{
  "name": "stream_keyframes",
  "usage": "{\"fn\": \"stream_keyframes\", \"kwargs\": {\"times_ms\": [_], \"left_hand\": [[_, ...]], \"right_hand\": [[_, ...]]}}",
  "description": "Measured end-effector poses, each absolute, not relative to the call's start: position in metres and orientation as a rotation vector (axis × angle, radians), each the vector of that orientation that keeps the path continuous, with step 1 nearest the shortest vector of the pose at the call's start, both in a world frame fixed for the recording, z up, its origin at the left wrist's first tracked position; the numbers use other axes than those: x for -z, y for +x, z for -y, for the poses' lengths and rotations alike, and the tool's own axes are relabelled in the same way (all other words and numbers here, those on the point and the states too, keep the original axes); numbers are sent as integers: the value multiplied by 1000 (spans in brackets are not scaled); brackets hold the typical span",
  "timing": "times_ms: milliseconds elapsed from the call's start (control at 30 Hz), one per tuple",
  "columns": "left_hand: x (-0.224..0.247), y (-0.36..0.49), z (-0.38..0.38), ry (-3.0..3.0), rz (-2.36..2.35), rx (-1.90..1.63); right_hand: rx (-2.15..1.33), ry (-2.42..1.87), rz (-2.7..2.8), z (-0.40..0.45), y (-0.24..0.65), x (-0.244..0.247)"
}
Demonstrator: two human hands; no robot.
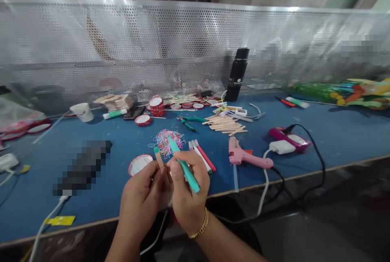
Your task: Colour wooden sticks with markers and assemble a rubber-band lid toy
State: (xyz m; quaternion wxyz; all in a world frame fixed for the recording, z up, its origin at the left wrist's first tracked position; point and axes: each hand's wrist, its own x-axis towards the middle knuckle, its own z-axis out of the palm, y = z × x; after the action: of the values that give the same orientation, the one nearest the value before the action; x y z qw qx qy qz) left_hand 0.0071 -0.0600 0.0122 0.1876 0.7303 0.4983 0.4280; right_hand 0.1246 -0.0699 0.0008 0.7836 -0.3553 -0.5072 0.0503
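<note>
A wooden stick with a green-coloured tip is pinched upright in my left hand. My right hand, just beside it, is closed round a teal marker whose pointed end is up, a little to the right of the stick's tip. Behind both hands lies a heap of coloured rubber bands. A round white-faced disc with a red rim rests to the left of the bands. Several markers lie to their right. Farther back is a pile of plain wooden sticks.
A pink glue gun and a purple power strip with cables lie at the right. A black bottle stands by the perforated metal screen. A dark, blurred-out object and a white cup are at the left.
</note>
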Motion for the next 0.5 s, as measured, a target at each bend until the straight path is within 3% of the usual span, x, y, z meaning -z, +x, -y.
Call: {"fn": "stream_keyframes", "kwargs": {"times_ms": [233, 500], "left_hand": [[-12, 5, 55, 2029, -1339, -1111], [-8, 1, 52, 2030, -1368, -1139]], "right_hand": [[-84, -792, 1288, 114, 178, 2], [284, -1133, 1316, 136, 261, 33]]}}
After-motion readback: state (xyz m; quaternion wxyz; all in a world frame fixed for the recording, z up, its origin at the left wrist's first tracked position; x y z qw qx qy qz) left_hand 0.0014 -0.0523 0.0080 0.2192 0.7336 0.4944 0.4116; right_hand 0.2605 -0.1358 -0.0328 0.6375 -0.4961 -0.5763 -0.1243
